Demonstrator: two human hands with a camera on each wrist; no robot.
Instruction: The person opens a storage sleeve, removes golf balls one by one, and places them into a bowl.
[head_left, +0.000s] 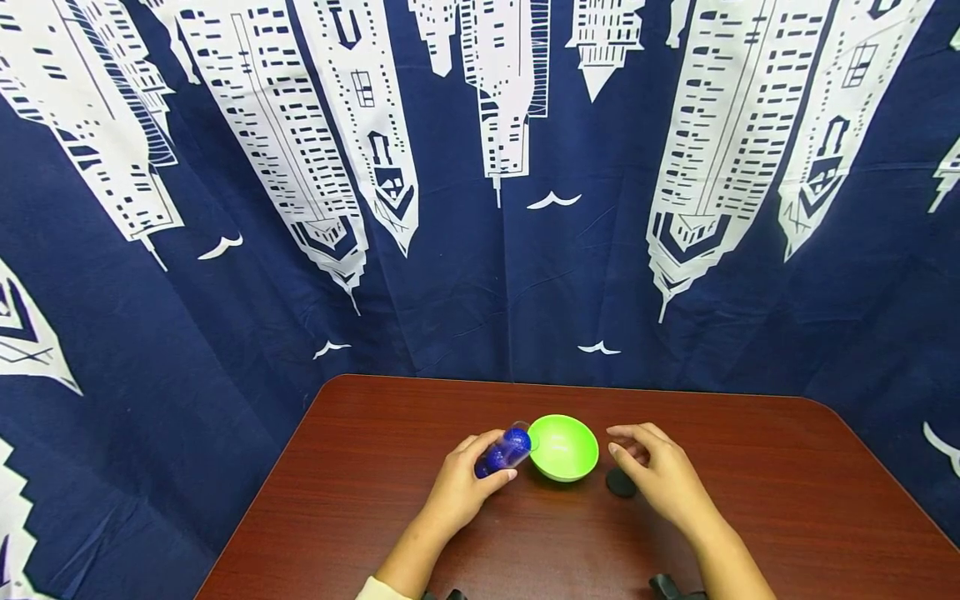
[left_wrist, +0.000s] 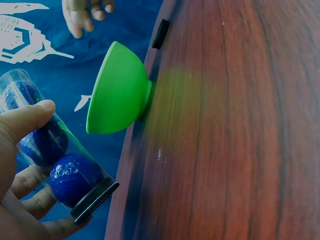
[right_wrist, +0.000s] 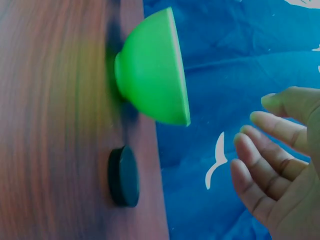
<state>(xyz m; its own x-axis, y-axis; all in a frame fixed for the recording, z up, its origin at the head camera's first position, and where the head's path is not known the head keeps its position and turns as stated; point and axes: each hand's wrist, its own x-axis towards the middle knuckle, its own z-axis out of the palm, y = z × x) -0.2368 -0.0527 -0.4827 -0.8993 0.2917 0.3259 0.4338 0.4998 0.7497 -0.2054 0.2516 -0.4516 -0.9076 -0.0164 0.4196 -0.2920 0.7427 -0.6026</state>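
Observation:
My left hand (head_left: pixel 459 487) grips a clear tube of blue balls (head_left: pixel 507 451), tilted with its uncapped end toward the bowl. In the left wrist view several dimpled blue balls (left_wrist: pixel 72 180) sit inside, and a black cap (left_wrist: pixel 95 200) closes the lower end. A bright green bowl (head_left: pixel 564 448) stands upright on the table, just right of the tube. On the bowl's other side my right hand (head_left: pixel 660 471) hovers with relaxed fingers and nothing in them. Below it a round black lid (head_left: pixel 621 482) lies on the table, also plain in the right wrist view.
The brown wooden table (head_left: pixel 360 467) has rounded far corners. Behind it hangs a dark blue cloth (head_left: pixel 465 292) printed with white buildings and birds. Dark objects (head_left: pixel 671 586) show at the near edge of the head view.

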